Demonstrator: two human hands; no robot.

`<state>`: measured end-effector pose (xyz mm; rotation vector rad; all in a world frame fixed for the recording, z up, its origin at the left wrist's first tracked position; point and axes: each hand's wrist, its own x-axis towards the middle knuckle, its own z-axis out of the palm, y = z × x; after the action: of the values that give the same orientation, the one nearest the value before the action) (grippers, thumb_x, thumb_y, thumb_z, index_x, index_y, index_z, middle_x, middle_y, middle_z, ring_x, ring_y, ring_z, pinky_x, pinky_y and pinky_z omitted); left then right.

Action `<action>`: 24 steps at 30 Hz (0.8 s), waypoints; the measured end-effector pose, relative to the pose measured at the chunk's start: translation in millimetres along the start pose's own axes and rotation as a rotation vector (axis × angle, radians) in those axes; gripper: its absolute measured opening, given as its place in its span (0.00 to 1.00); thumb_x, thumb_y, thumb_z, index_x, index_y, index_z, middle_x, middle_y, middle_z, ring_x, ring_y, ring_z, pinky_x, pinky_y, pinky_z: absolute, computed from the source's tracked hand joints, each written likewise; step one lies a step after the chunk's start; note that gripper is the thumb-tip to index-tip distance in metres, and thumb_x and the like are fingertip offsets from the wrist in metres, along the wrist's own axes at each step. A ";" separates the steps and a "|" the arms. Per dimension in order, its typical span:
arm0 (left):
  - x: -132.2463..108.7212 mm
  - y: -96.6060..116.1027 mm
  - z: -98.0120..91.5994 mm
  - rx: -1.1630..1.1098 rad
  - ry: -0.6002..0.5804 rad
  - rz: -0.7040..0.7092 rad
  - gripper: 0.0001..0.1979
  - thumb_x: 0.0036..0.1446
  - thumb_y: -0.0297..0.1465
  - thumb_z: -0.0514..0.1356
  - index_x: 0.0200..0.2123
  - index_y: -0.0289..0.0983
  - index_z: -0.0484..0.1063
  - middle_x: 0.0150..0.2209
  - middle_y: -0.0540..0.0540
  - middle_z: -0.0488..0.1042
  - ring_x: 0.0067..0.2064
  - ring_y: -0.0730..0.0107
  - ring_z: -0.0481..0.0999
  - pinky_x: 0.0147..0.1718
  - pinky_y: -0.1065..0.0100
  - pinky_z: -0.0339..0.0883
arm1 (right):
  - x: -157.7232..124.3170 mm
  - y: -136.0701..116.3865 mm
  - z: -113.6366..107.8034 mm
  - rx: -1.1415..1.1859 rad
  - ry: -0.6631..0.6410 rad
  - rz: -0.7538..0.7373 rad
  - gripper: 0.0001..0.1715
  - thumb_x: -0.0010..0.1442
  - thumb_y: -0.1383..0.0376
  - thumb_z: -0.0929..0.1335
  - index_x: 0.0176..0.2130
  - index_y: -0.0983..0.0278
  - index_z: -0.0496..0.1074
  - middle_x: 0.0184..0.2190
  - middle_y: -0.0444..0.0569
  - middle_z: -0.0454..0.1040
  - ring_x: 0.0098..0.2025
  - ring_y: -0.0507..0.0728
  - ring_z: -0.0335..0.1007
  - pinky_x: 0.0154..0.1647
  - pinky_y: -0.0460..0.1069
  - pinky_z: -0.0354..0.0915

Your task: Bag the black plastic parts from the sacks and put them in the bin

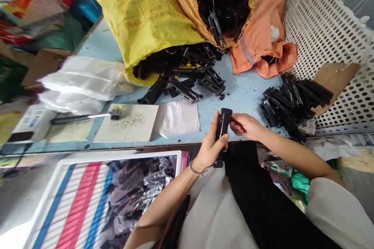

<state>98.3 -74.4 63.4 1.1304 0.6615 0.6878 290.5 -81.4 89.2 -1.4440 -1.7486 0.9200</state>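
Observation:
My left hand is wrapped round a long black plastic part, holding it upright at the near edge of the blue table. My right hand pinches at the top right side of the same part; what its fingertips hold is too small to see. More black parts spill from a yellow sack just beyond my hands. Another heap of black parts lies to the right of my right hand.
An orange sack full of black parts lies at the back. A white perforated basket stands on the right. A board with small metal bits, a tool and clear plastic bags lie left. A striped bag of wrapped parts sits below the table.

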 end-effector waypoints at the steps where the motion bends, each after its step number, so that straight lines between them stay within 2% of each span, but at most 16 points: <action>1: 0.1 -1.6 -0.9 0.001 0.002 0.001 0.46 0.62 0.41 0.62 0.73 0.45 0.37 0.33 0.52 0.73 0.25 0.76 0.72 0.27 0.71 0.70 | -0.7 0.8 1.5 0.019 -0.028 0.028 0.36 0.73 0.48 0.47 0.25 0.59 0.63 0.16 0.37 0.57 0.18 0.51 0.52 0.18 0.47 0.56; 3: 0.9 -0.6 -4.1 -0.080 -0.027 -0.052 0.45 0.62 0.43 0.61 0.73 0.46 0.37 0.34 0.51 0.73 0.25 0.76 0.73 0.25 0.71 0.69 | -1.5 1.7 -2.3 -0.022 -0.045 0.037 0.30 0.73 0.48 0.52 0.30 0.61 0.66 0.20 0.41 0.63 0.21 0.52 0.58 0.23 0.47 0.59; 6: 2.1 6.7 -6.5 -0.216 -0.075 -0.138 0.45 0.61 0.44 0.61 0.73 0.45 0.40 0.35 0.51 0.72 0.22 0.75 0.73 0.20 0.71 0.68 | 0.8 2.0 -15.2 -0.257 -0.019 -0.088 0.21 0.67 0.48 0.64 0.32 0.61 0.67 0.28 0.48 0.69 0.33 0.57 0.65 0.35 0.51 0.63; 8: 2.7 9.4 -4.6 -0.246 -0.084 -0.142 0.44 0.60 0.44 0.61 0.72 0.46 0.41 0.35 0.52 0.71 0.22 0.76 0.73 0.20 0.71 0.68 | 4.2 3.0 -18.2 -0.274 -0.034 -0.116 0.22 0.66 0.48 0.65 0.29 0.61 0.66 0.27 0.49 0.68 0.34 0.58 0.64 0.36 0.52 0.63; 9: 3.3 9.1 -3.2 -0.245 -0.072 -0.127 0.44 0.60 0.43 0.62 0.72 0.46 0.41 0.35 0.52 0.71 0.22 0.77 0.73 0.21 0.72 0.68 | 5.7 3.9 -16.8 -0.207 -0.036 -0.077 0.24 0.67 0.47 0.63 0.28 0.60 0.65 0.26 0.47 0.66 0.32 0.57 0.63 0.34 0.51 0.62; 13: 11.8 2.2 -2.6 -0.236 0.050 -0.062 0.45 0.59 0.43 0.63 0.72 0.45 0.42 0.35 0.52 0.72 0.25 0.75 0.73 0.24 0.71 0.69 | 5.1 6.6 0.7 0.177 -0.087 0.195 0.31 0.71 0.44 0.52 0.30 0.61 0.63 0.20 0.42 0.61 0.23 0.53 0.58 0.24 0.48 0.57; 15: 18.6 0.4 -6.8 -0.237 0.145 -0.058 0.40 0.59 0.43 0.62 0.69 0.39 0.51 0.33 0.51 0.73 0.28 0.73 0.74 0.28 0.70 0.70 | -1.8 5.1 11.6 0.116 -0.118 0.175 0.30 0.70 0.42 0.54 0.31 0.61 0.64 0.22 0.43 0.64 0.24 0.53 0.61 0.26 0.48 0.57; 17: 24.2 0.5 -11.0 -0.238 0.222 -0.064 0.34 0.59 0.43 0.61 0.64 0.35 0.60 0.32 0.49 0.74 0.32 0.71 0.75 0.31 0.71 0.71 | -12.8 2.6 23.9 -0.098 -0.116 0.038 0.27 0.67 0.43 0.60 0.32 0.61 0.65 0.26 0.47 0.69 0.30 0.55 0.65 0.32 0.49 0.60; 19: 26.7 -0.6 -12.8 -0.242 0.234 -0.082 0.30 0.60 0.44 0.60 0.61 0.34 0.64 0.33 0.48 0.74 0.33 0.71 0.74 0.31 0.71 0.70 | -25.8 1.8 37.8 -0.258 -0.121 -0.080 0.24 0.66 0.46 0.63 0.30 0.61 0.65 0.29 0.50 0.70 0.34 0.57 0.66 0.35 0.51 0.60; 20: 26.8 -2.7 -13.1 -0.238 0.239 -0.074 0.30 0.60 0.44 0.60 0.61 0.35 0.64 0.35 0.47 0.75 0.33 0.71 0.74 0.31 0.71 0.70 | -31.9 2.8 44.3 -0.266 -0.130 -0.085 0.24 0.67 0.47 0.63 0.30 0.61 0.65 0.29 0.50 0.70 0.34 0.57 0.65 0.35 0.51 0.60; 22: 26.0 -11.4 -14.0 -0.175 0.299 0.010 0.32 0.60 0.45 0.61 0.64 0.39 0.62 0.40 0.46 0.75 0.34 0.71 0.75 0.32 0.70 0.71 | -40.4 7.9 53.0 -0.144 -0.173 0.019 0.24 0.71 0.50 0.59 0.30 0.62 0.65 0.27 0.47 0.70 0.31 0.55 0.65 0.33 0.50 0.60; 24: 26.6 -25.7 -18.0 -0.061 0.389 0.127 0.36 0.59 0.45 0.62 0.67 0.43 0.57 0.50 0.43 0.73 0.39 0.69 0.77 0.37 0.67 0.74 | -39.6 15.9 52.0 0.030 -0.284 0.177 0.26 0.72 0.50 0.57 0.31 0.62 0.66 0.24 0.44 0.69 0.27 0.53 0.64 0.31 0.48 0.59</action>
<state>104.9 -50.5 30.7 0.9958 0.8957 1.0449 260.4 -123.5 46.1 -1.5258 -1.8181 1.2933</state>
